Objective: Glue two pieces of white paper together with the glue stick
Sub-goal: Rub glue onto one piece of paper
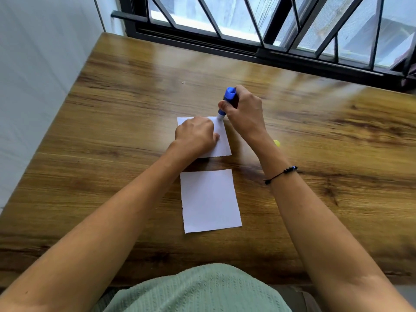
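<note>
Two white paper pieces lie on the wooden table point(112, 131). The far paper point(222, 140) is pressed flat by my left hand point(194, 136), whose fingers are curled on its left half. My right hand point(244, 111) grips a blue glue stick point(227, 100), tilted, with its white tip touching the far paper's top right corner. The near paper point(209, 200) lies loose just below, apart from the far one, with nothing on it.
A small yellow cap point(276, 143) rests on the table right of my right wrist. A barred window point(270, 30) runs along the table's far edge. A white wall point(33, 86) stands to the left.
</note>
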